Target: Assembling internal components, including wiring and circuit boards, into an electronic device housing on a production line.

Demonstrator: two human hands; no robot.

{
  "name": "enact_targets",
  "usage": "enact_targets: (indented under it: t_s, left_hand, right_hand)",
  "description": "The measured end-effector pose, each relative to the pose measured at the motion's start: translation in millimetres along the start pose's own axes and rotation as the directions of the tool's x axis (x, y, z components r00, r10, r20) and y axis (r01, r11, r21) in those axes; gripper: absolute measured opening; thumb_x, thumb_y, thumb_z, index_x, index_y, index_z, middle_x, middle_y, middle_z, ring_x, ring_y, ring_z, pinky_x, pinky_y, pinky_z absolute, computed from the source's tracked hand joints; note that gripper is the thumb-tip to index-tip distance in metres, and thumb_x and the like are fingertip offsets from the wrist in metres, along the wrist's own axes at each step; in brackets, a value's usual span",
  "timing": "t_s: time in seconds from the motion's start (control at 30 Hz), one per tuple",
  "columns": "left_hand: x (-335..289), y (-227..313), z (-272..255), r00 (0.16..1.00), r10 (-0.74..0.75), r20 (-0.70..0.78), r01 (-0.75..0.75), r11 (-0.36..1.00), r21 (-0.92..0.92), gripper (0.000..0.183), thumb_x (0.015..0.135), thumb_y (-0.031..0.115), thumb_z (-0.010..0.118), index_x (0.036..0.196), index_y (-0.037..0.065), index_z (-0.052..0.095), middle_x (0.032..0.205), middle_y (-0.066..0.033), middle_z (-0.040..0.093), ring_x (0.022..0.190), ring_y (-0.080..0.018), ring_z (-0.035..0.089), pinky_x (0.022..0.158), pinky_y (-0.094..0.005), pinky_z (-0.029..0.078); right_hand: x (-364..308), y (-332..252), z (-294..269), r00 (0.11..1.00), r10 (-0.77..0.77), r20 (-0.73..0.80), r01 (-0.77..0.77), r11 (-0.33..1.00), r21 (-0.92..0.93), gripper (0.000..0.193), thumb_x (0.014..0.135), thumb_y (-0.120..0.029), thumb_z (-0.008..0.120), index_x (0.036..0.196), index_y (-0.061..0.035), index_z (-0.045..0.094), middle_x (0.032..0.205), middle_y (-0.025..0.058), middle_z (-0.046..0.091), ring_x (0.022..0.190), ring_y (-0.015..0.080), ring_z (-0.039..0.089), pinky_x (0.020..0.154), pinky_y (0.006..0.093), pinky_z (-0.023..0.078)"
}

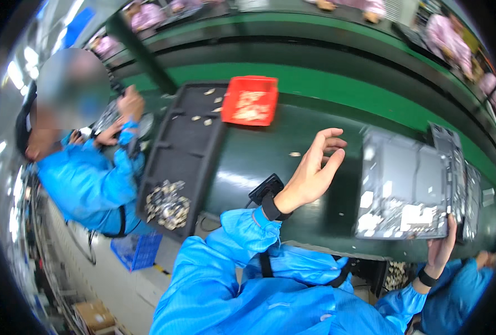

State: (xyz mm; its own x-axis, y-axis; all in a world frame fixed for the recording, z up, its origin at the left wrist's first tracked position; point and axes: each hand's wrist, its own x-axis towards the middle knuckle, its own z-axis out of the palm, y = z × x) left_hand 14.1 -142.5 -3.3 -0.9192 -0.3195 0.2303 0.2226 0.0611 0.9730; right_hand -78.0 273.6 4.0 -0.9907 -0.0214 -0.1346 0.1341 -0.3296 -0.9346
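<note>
A flat grey rectangular panel-like device (401,181) is tilted over the right part of the green table. Bright labels and metallic patches show along its lower part, smeared by motion, so its exact kind is unclear. My right hand (442,245) grips its lower right corner, with some fingers hidden beneath. To the left of the device, my left hand (316,172) hovers above the table, empty, with fingers loosely spread and the thumb apart. A small pale piece (295,154) lies on the table beyond my left wrist.
A long black tray (184,134) at left holds a heap of small parts (170,205). Beside it sits a red bin (265,89) of pale pieces. More dark devices (454,162) stand at right. A co-worker in blue (91,178) works at left; people in pink sit across.
</note>
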Motion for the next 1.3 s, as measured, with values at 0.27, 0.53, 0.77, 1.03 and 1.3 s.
enact_targets:
  t_s: [0.27,0.53,0.77,1.03,1.3]
  left_hand:
    - [-111.1,59.5,-148.2,0.906,0.017,-0.422,0.334,0.582,0.742,0.025,0.092,0.017,0.075,0.111,0.001,0.070,0.093,-0.0175,0.075,0.086,-0.0295,0.075,0.077,-0.0385,0.058]
    - [-197.2,71.1,-242.2,0.866,0.054,-0.497,0.453,0.338,0.825,0.038,0.091,0.010,0.074,0.127,0.002,0.068,0.115,-0.0184,0.070,0.096,-0.0329,0.068,0.085,-0.0402,0.054]
    - [-175.2,56.0,-263.7,0.981,0.003,-0.192,0.184,0.275,0.944,0.033,0.088,0.004,0.072,0.121,0.006,0.074,0.108,-0.0168,0.071,0.107,-0.0368,0.067,0.094,-0.0412,0.052]
    - [-163.9,75.9,-278.9,0.988,0.037,-0.153,0.135,0.291,0.947,0.015,0.077,0.009,0.083,0.092,0.005,0.079,0.105,-0.0110,0.073,0.102,-0.0307,0.068,0.090,-0.0394,0.053]
    - [-152.0,140.3,-235.2,0.854,0.261,-0.449,0.346,0.360,0.866,0.013,0.091,0.008,0.077,0.103,0.001,0.077,0.090,-0.0045,0.076,0.079,-0.0099,0.066,0.069,-0.0242,0.046]
  right_hand:
    - [67.5,53.1,68.4,0.849,0.395,0.352,-0.286,0.902,-0.323,0.033,0.105,-0.038,0.058,0.117,-0.0084,0.066,0.084,0.0014,0.069,0.058,0.0092,0.059,0.042,0.0237,0.039]
    - [96.9,70.7,122.7,0.930,0.043,0.365,0.208,0.757,-0.619,0.043,0.109,-0.036,0.053,0.146,-0.0141,0.060,0.088,-0.0091,0.056,0.069,-0.0011,0.042,0.056,0.0159,0.032]
    - [104.0,83.2,115.0,0.902,-0.167,0.398,0.409,0.622,-0.668,0.042,0.109,-0.034,0.053,0.143,-0.0109,0.061,0.133,-0.0001,0.065,0.100,0.0056,0.055,0.075,0.0224,0.040]
    - [72.0,71.4,112.2,0.896,-0.330,0.298,0.444,0.698,-0.563,0.034,0.108,-0.022,0.055,0.136,-0.0050,0.064,0.125,0.0002,0.066,0.099,0.0059,0.056,0.079,0.0221,0.043]
    - [-1.1,11.1,174.1,0.753,0.112,0.649,0.268,0.848,-0.458,0.035,0.106,-0.019,0.058,0.084,0.0031,0.074,0.068,0.0050,0.069,0.060,0.0082,0.062,0.054,0.0239,0.045]
